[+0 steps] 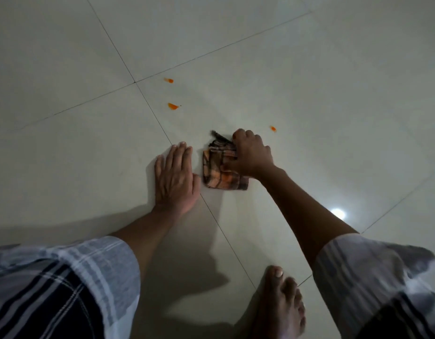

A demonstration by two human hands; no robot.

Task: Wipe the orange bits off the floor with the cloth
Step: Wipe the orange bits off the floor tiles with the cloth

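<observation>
A folded checked cloth (217, 172), orange and brown, lies on the pale tiled floor (309, 81). My right hand (250, 152) grips its far right part with curled fingers and holds it against the tile. My left hand (175, 177) lies flat on the floor just left of the cloth, fingers straight. Three orange bits show on the tile: one far left (169, 80), one below it (173, 106), and a small one (273, 128) to the right of my right hand.
My bare foot (280, 302) stands on the floor at the bottom, right of centre. Striped fabric covers my knees at the bottom left (52, 289) and bottom right (382, 285). A lamp's reflection (337, 213) glares on the tile. Dark grout lines cross the floor.
</observation>
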